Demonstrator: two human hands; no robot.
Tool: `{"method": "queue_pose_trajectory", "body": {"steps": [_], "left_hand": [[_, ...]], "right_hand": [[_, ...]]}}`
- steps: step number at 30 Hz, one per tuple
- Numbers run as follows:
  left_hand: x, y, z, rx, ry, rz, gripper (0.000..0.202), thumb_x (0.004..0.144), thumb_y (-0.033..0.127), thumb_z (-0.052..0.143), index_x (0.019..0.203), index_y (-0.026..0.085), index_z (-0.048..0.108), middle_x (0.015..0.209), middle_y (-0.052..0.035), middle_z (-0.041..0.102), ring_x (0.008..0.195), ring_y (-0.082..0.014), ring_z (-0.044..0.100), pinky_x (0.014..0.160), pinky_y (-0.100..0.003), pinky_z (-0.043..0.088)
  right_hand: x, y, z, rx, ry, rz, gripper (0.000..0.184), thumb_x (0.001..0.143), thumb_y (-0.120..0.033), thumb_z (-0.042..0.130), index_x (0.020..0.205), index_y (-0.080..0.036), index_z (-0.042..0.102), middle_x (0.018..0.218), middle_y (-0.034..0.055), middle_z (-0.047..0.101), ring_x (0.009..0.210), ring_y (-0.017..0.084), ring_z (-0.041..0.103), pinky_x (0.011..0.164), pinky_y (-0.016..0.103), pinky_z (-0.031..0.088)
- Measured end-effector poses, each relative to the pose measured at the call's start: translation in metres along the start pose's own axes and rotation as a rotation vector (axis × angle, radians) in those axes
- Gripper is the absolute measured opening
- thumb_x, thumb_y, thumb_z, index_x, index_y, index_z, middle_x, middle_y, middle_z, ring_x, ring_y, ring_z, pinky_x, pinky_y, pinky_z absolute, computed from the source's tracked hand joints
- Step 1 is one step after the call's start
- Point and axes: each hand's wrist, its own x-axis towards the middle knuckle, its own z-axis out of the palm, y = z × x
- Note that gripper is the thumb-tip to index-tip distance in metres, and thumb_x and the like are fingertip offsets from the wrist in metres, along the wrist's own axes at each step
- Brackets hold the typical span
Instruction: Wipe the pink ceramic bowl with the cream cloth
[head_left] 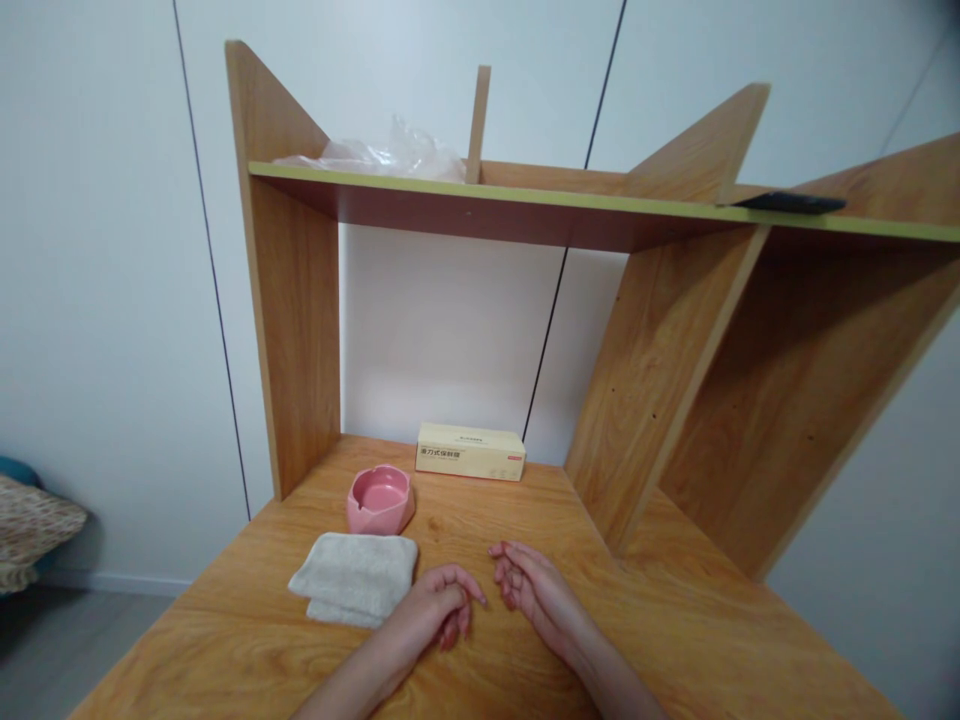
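Currently both hands are down on the wooden desk [675, 620], near the front edge. Left hand [439, 605]: palm down, fingers loosely curled, gripping nothing. Right hand [529, 590]: same, fingers slack and half bent, tips pointing towards the left hand, nothing in it. The two hands are near each other, with a small gap between the fingertips. The folded white towel [354, 578] lies flat on the desk just beside the left hand, on its outer side; can't tell whether the hand touches the towel's edge. Just behind the towel sits a pink dish [379, 498], thick-walled with notches in the rim, upright, very close to the towel's back edge. Further back, against the white wall panel, is a long beige carton [470, 451] lying on its long side. The front carries a line of dark Chinese characters and a small red mark at the right end, with finer print above; too small to read reliably. No other writing visible. The upper shelf [525, 200] has a green front edge. On it are crumpled clear plastic [390, 152] at the left and a flat black object [787, 202] at the right; that object shows no legible label.
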Motion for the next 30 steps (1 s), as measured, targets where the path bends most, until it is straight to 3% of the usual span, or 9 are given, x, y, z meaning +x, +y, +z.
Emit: {"method": "queue_pose_trajectory", "body": {"steps": [30], "left_hand": [[-0.0014, 0.0030, 0.0000, -0.085, 0.009, -0.001, 0.016, 0.061, 0.023, 0.047, 0.071, 0.013, 0.055, 0.042, 0.0065, 0.048, 0.030, -0.0030, 0.030, 0.038, -0.020, 0.014]], "right_hand": [[-0.0004, -0.0010, 0.0012, -0.001, 0.001, -0.004, 0.029, 0.058, -0.039, 0.069, 0.067, -0.014, 0.059, 0.048, -0.0020, 0.055, 0.038, 0.006, 0.043, 0.038, 0.018, 0.025]]}}
